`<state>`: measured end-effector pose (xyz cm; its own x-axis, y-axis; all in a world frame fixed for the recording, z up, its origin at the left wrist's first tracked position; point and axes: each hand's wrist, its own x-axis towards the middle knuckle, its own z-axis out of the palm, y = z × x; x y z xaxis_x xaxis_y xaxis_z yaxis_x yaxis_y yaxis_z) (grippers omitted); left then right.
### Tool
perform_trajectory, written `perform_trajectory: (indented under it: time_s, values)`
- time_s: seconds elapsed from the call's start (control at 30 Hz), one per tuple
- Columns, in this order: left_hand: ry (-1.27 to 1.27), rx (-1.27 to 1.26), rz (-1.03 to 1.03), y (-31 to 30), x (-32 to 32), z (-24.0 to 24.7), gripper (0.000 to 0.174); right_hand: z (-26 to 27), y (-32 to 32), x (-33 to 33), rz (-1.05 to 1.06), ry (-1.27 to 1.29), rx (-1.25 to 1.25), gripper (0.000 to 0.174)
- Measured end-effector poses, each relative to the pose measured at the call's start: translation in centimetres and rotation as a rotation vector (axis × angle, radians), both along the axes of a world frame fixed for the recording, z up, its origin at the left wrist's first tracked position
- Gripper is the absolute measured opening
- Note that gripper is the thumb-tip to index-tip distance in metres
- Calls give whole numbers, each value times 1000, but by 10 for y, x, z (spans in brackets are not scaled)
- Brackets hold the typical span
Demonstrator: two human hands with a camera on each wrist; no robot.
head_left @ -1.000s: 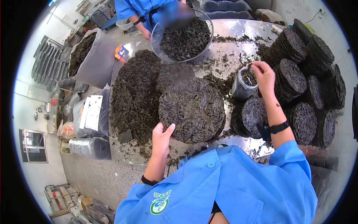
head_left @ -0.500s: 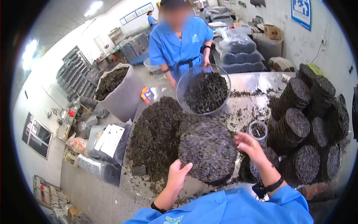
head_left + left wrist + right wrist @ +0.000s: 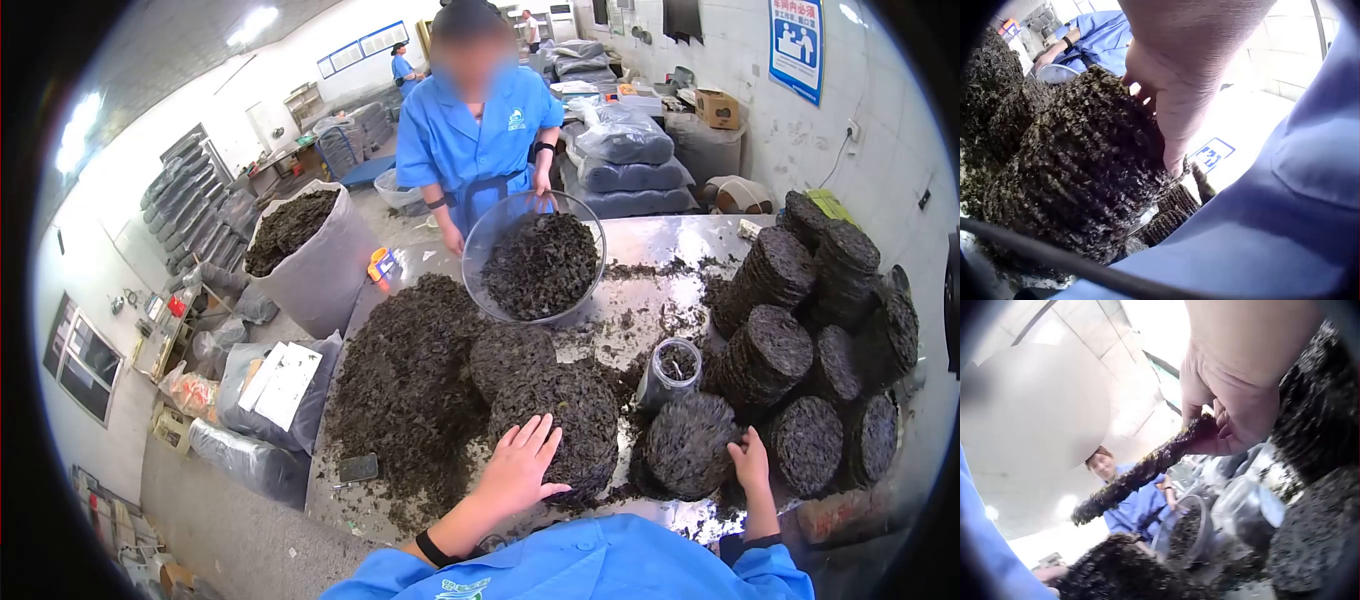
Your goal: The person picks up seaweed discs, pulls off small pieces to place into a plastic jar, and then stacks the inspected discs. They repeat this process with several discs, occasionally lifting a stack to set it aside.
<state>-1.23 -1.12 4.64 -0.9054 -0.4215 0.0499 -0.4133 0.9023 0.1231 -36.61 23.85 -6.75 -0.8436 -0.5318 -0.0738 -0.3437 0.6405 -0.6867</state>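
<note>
Shiny table [image 3: 660, 236], heap of dark flakes [image 3: 400, 370], stacks of dark discs [image 3: 782, 340], clear jar [image 3: 657, 388]

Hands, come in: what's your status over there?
Right hand gripping dark disc by its edge. Left hand resting on round stack. Jar stands just beyond disc.

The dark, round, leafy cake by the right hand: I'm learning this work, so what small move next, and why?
I'd probably lower the cake onto the dark, ribbed stack partly behind it: the right hand pinches only one side, and the right wrist view shows the other unsupported.
</note>
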Motion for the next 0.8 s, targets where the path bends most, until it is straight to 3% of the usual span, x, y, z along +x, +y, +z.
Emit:
perform_trajectory:
  time_s: [0.03,0.07,0.23,0.3,0.4,0.5,0.63,0.7,0.8]
  values:
    - [-1,4,-8,-1,0,1,82,17,-3,18,71,326,145,60]
    - [-2,6,-15,-2,0,3,81,32,-13,28,98,332,136,63]
    - [23,29,-37,-3,1,2,75,65,-82,74,452,124,-194,46]
    - [40,40,-49,-2,3,2,73,86,-112,101,544,-12,-227,45]
    - [31,37,-49,1,5,2,69,74,-146,121,657,-135,-361,47]
    - [23,1,-43,5,3,-1,68,87,-161,138,718,5,-340,51]
    - [121,25,-16,7,4,-5,71,85,-163,139,709,5,-319,51]
    - [182,17,-31,4,4,-7,71,79,-160,134,646,-150,-373,50]
    - [507,-32,12,-3,2,12,62,85,-155,130,604,-168,-433,48]
